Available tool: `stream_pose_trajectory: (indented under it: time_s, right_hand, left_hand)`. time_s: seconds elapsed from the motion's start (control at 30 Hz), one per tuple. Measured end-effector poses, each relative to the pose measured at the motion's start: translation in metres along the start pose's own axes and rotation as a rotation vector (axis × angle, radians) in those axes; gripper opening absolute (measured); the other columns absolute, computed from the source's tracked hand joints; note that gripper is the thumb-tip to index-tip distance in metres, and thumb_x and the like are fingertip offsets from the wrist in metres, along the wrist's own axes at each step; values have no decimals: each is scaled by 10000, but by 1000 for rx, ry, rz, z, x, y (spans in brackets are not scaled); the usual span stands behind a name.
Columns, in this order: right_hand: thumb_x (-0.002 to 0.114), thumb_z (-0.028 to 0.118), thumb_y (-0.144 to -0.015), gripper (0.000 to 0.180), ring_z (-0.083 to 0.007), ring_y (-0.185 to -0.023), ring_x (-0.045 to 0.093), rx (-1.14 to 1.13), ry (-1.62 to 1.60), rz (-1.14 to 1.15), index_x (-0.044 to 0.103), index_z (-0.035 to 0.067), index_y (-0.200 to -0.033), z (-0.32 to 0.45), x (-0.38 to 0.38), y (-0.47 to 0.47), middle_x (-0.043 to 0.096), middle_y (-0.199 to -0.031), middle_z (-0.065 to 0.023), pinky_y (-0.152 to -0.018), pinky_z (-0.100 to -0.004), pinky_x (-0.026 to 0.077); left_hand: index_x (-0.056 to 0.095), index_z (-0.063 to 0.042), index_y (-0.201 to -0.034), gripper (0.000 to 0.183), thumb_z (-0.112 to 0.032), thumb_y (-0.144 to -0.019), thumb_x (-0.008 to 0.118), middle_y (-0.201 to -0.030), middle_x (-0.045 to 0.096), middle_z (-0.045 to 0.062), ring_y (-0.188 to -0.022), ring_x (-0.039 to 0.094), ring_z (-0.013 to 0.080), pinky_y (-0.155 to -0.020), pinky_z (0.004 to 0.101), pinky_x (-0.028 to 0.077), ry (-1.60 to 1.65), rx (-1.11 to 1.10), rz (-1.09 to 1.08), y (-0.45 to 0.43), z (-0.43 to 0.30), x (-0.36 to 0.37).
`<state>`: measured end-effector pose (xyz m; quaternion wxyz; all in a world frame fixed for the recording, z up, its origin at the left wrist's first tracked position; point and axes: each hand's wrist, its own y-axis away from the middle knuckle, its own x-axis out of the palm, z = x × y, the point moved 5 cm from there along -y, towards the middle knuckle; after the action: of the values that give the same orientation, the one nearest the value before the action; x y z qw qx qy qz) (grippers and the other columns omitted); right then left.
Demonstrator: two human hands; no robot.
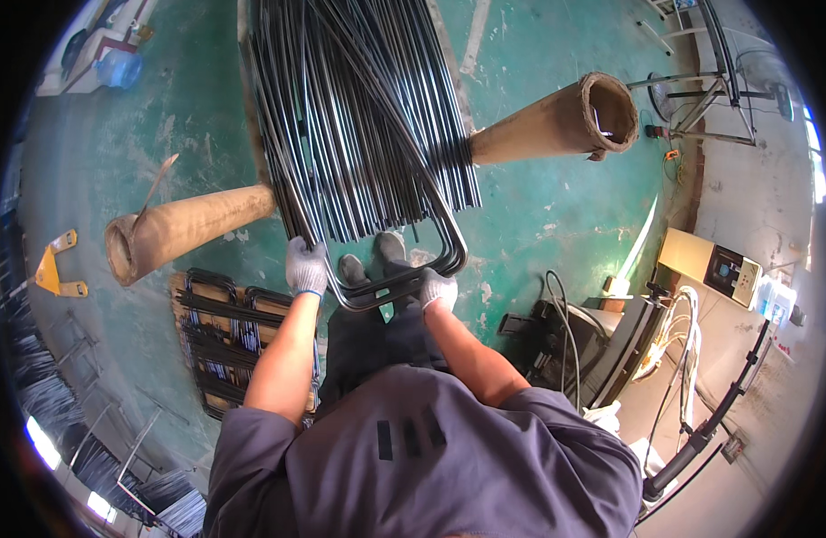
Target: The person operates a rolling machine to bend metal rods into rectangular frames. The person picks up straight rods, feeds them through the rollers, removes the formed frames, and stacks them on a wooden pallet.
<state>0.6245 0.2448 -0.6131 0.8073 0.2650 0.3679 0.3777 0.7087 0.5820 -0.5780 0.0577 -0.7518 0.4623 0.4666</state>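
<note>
Several dark metal tubes bent into a U (446, 232) lie nested together, their closed end towards me. My left hand (305, 267), in a white knit glove, is wrapped around the left legs of these tubes. On the crossbar near the right corner, my right hand (438, 289), gloved the same way, has its fingers curled around the tubes. The bent tubes rest partly over a broad stack of straight metal tubes (366, 181), whose near ends stop just beyond my shoes. The fingertips of both hands are hidden.
Cardboard cores (191, 225) (534, 128) stick out on both sides of the stack. Bent frames lie on a pallet (177, 302) at my left. A yellow pallet jack (50, 269) stands farther left. Black machinery with cables (561, 323) is at my right, near a cream-coloured unit (685, 255).
</note>
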Motion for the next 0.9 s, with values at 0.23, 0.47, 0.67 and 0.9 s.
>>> stream_pose_trajectory:
  time_s: [0.23, 0.47, 0.67, 0.9]
  right_hand:
    - [883, 467, -757, 976, -403, -1262, 644, -403, 657, -33, 507, -95, -1461, 132, -45, -24, 623, -1400, -327, -1109, -440, 487]
    - [841, 289, -798, 526, -287, -924, 748, -268, 924, 449, 707, -28, -1196, 134, 1, -66, 770, -1005, -197, -832, -412, 571]
    - [720, 74, -789, 296, -248, -734, 669, -323, 730, 558, 665, 2, -1071, 147, -13, -20, 701, -829, -129, -696, -405, 544]
    - [674, 1, -740, 237, -158, -667, 589, -383, 395, 584, 642, 24, -974, 163, -41, 45, 611, -749, -28, -607, -336, 499]
  left_hand:
    - [702, 18, -1195, 569, -383, -826, 863, -1100, 761, 205, -1017, 731, 353, -906, 456, 539, 230, -314, 224, 14, 65, 26]
    - [705, 19, -1067, 350, -108, -777, 853, -789, 688, 63, -628, 625, 159, -598, 336, 493, 631, -510, 354, 34, 35, 18]
    - [681, 13, -1071, 357, 19, -716, 646, -785, 650, 68, -615, 620, 176, -562, 339, 492, 650, -403, 270, 61, -12, -57]
    - [702, 22, -1080, 395, -154, -727, 706, -850, 738, 231, -803, 741, 356, -757, 427, 571, 307, -95, 158, 102, -77, -170]
